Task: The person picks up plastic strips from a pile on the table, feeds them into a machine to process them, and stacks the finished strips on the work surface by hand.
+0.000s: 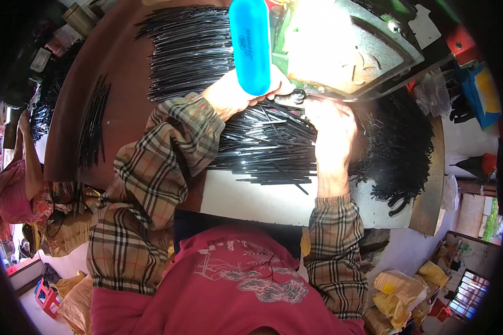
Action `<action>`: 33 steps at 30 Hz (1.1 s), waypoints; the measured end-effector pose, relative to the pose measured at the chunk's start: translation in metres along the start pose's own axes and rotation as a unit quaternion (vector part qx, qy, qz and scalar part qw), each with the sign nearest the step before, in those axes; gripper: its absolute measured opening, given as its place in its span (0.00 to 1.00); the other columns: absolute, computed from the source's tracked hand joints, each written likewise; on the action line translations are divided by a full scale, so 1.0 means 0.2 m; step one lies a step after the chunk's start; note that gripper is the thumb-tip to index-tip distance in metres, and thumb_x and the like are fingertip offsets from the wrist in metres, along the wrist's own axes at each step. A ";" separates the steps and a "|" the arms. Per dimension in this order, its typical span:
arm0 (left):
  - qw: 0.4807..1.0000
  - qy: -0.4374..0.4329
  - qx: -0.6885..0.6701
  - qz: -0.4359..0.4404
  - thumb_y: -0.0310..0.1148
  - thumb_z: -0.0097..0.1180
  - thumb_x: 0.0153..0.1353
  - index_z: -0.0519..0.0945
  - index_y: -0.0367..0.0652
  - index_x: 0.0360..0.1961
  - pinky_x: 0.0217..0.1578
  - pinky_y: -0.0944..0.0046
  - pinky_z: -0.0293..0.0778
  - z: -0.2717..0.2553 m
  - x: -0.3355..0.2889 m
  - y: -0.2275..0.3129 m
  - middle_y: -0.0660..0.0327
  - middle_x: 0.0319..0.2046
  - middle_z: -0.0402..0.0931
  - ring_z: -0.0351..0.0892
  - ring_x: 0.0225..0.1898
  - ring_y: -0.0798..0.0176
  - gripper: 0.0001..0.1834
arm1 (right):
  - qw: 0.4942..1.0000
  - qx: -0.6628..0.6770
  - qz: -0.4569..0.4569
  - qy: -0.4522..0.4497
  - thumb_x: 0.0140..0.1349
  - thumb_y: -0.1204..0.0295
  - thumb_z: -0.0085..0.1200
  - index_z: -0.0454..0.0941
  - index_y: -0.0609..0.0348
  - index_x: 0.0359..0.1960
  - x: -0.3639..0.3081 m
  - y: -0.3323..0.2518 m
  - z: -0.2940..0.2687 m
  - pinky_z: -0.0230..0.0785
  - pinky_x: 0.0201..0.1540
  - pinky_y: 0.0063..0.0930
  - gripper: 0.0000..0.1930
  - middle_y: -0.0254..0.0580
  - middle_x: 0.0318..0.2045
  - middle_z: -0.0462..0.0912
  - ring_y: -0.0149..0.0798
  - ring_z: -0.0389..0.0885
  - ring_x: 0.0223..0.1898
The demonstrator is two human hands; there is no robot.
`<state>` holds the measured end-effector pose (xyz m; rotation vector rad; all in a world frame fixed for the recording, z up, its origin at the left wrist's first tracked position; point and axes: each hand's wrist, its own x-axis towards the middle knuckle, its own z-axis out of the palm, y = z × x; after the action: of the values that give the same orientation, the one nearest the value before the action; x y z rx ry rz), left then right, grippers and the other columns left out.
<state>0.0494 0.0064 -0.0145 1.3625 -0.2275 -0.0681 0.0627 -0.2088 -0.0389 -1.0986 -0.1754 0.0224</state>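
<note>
Black thin strips [268,139] lie in a loose pile on the white board in front of me. My left hand [226,95] reaches over the pile's far edge, its fingers closed and partly hidden behind a blue rounded piece [250,50]. My right hand [335,125] is bent with its fingers closed, on the other side of a small metal machine part [296,97]. Glare washes out the fingertips, so what either hand grips cannot be made out. Over the right hand stands a green machine with a brightly lit metal plate [369,50].
A large bundle of black strips [190,50] lies at the far left, with a smaller bundle [94,123] beyond my left arm. More dark strips [399,145] are heaped at the right. Another person's arm [31,151] shows at the left edge. Yellow sacks [399,296] stand at the lower right.
</note>
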 end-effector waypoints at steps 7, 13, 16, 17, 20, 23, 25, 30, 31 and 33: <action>0.995 0.015 0.084 -0.058 0.39 0.55 0.57 0.76 0.41 0.20 0.09 0.75 0.53 0.04 0.01 0.09 0.68 0.14 0.69 0.60 0.10 0.77 0.14 | 1.000 0.000 0.021 0.018 0.64 0.74 0.54 0.66 0.70 0.44 0.00 -0.03 0.02 0.81 0.41 0.40 0.13 0.58 0.38 0.80 0.50 0.85 0.37; 1.000 -0.009 -0.011 0.010 0.39 0.55 0.57 0.76 0.41 0.19 0.08 0.74 0.56 0.05 0.00 0.06 0.67 0.14 0.70 0.61 0.09 0.76 0.14 | 0.999 0.031 0.010 0.004 0.64 0.75 0.53 0.65 0.70 0.47 -0.01 0.00 0.00 0.81 0.41 0.38 0.14 0.57 0.39 0.80 0.48 0.85 0.38; 0.999 0.042 -0.003 0.027 0.37 0.55 0.59 0.77 0.38 0.27 0.18 0.73 0.67 0.14 -0.07 0.10 0.64 0.20 0.74 0.70 0.18 0.75 0.12 | 0.999 0.051 0.014 -0.005 0.65 0.76 0.52 0.62 0.70 0.50 -0.01 -0.02 -0.02 0.81 0.41 0.35 0.17 0.55 0.39 0.80 0.46 0.84 0.37; 0.986 0.111 -0.055 0.110 0.37 0.56 0.59 0.77 0.36 0.29 0.22 0.73 0.70 0.19 -0.10 0.09 0.63 0.23 0.76 0.73 0.22 0.74 0.12 | 0.997 0.062 0.042 0.001 0.64 0.75 0.53 0.65 0.68 0.48 -0.03 -0.05 0.00 0.81 0.39 0.33 0.15 0.52 0.37 0.80 0.43 0.84 0.34; 0.997 0.017 0.070 0.018 0.30 0.62 0.57 0.80 0.33 0.37 0.34 0.72 0.72 0.12 -0.22 0.21 0.60 0.32 0.79 0.76 0.31 0.69 0.11 | 0.989 0.078 0.120 0.031 0.63 0.74 0.55 0.69 0.65 0.42 -0.12 -0.18 0.02 0.80 0.35 0.29 0.10 0.49 0.32 0.81 0.40 0.84 0.31; 0.981 0.048 0.122 -0.143 0.27 0.59 0.57 0.79 0.33 0.36 0.26 0.70 0.72 0.22 -0.31 0.38 0.58 0.31 0.78 0.77 0.26 0.67 0.08 | 0.982 0.063 0.176 0.011 0.64 0.73 0.53 0.71 0.61 0.37 -0.31 -0.29 -0.01 0.79 0.35 0.29 0.06 0.45 0.30 0.80 0.39 0.84 0.31; 0.989 0.096 0.044 -0.106 0.27 0.59 0.57 0.79 0.34 0.33 0.22 0.69 0.70 0.29 -0.41 0.33 0.59 0.28 0.76 0.75 0.21 0.66 0.06 | 0.978 0.058 0.199 -0.031 0.63 0.74 0.54 0.71 0.62 0.35 -0.43 -0.35 -0.03 0.79 0.37 0.31 0.06 0.45 0.31 0.80 0.38 0.84 0.32; 0.989 0.101 -0.048 0.095 0.31 0.56 0.61 0.78 0.33 0.33 0.28 0.61 0.72 0.52 -0.58 0.26 0.53 0.30 0.73 0.76 0.28 0.57 0.10 | 0.976 -0.112 0.123 -0.137 0.60 0.75 0.60 0.75 0.63 0.34 -0.60 -0.45 -0.19 0.75 0.39 0.21 0.06 0.43 0.36 0.82 0.28 0.80 0.38; 0.989 0.101 -0.045 0.096 0.31 0.56 0.61 0.78 0.33 0.33 0.28 0.61 0.72 0.55 -0.58 0.27 0.53 0.30 0.73 0.76 0.28 0.57 0.10 | 0.969 -0.174 0.115 -0.133 0.60 0.75 0.60 0.76 0.63 0.34 -0.61 -0.49 -0.24 0.74 0.38 0.19 0.06 0.42 0.37 0.82 0.27 0.80 0.37; 0.981 0.059 -0.103 0.155 0.33 0.55 0.63 0.78 0.33 0.33 0.29 0.57 0.72 0.63 -0.58 0.27 0.53 0.30 0.72 0.75 0.27 0.53 0.11 | 0.967 -0.239 0.083 -0.016 0.59 0.74 0.61 0.78 0.61 0.35 -0.61 -0.54 -0.40 0.73 0.33 0.18 0.06 0.37 0.37 0.82 0.23 0.78 0.34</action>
<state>-0.0929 -0.0820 0.0482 1.1084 -0.3215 0.2447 -0.0533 -0.3420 0.0047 -1.5940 -0.1204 0.1541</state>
